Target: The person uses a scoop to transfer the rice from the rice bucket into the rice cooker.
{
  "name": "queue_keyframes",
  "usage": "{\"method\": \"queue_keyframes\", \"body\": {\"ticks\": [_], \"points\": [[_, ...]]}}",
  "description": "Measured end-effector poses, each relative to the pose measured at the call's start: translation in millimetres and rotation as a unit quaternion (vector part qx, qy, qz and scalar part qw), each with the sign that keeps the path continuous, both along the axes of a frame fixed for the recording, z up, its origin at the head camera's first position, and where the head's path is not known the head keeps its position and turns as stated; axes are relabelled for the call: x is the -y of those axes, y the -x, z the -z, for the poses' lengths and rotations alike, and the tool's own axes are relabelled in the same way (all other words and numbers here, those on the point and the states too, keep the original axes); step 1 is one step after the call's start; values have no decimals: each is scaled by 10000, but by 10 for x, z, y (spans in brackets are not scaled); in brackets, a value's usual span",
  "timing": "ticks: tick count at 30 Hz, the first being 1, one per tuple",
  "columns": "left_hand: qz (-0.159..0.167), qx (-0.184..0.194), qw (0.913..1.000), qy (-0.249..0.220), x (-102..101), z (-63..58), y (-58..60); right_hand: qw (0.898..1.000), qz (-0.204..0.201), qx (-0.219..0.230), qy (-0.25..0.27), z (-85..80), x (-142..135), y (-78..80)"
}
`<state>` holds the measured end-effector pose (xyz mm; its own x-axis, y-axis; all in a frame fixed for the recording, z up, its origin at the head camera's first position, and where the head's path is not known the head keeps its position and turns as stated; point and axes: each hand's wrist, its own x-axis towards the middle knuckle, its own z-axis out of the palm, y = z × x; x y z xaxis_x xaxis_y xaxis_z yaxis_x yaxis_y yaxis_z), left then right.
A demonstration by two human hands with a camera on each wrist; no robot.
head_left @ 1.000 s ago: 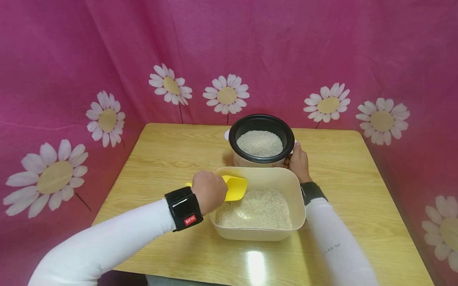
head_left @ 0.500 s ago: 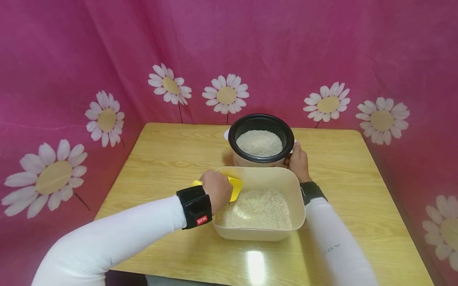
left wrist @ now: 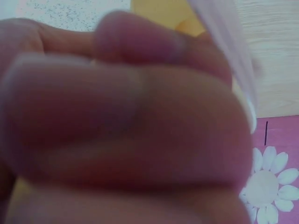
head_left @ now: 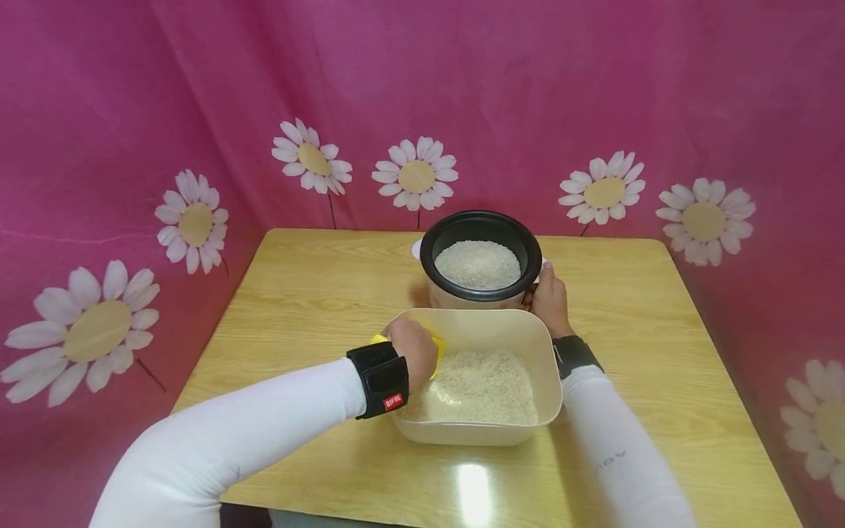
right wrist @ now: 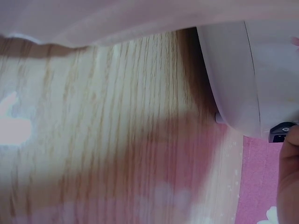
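Observation:
My left hand (head_left: pixel 413 353) grips a yellow scoop (head_left: pixel 439 356) inside the left end of a cream tub (head_left: pixel 491 328). Grain that looks like rice (head_left: pixel 488 389) covers the tub's floor. In the left wrist view, curled fingers (left wrist: pixel 131 126) fill most of the picture, with a strip of yellow behind them. Behind the tub stands a rice cooker (head_left: pixel 449 296), its black inner pot holding a mound of white rice (head_left: pixel 478 264). My right hand (head_left: pixel 551 302) holds the cooker's right side handle, thumb on top. The scoop's blade is mostly hidden by the left hand.
Both containers stand on a wood-grain table (head_left: pixel 317 279). A pink curtain with daisies (head_left: pixel 502 110) closes in the back and both sides. In the right wrist view, a dark socket (right wrist: pixel 279 133) shows on the cooker's side.
My left hand has moved right and slightly forward with the scoop, going further into the tub. Less of the yellow blade shows now. The right hand stays at the cooker.

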<state>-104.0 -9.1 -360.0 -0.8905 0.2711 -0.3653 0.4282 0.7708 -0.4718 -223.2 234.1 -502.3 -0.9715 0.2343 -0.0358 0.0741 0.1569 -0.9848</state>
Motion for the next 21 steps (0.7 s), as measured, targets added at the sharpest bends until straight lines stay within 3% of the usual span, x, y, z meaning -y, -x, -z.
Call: {"method": "queue_keyframes", "body": {"ticks": [5, 12, 21], "points": [[-5, 86, 9999, -125, -53, -2, 14, 9999, -105, 32, -54, -17, -22, -6], [234, 157, 9990, -359, -76, -20, -1, 9994, -201, 262, 137, -181, 12, -95], [693, 235, 9958, -551, -116, 62, -7, 9999, -89, 19, -48, -23, 0, -34]]}}
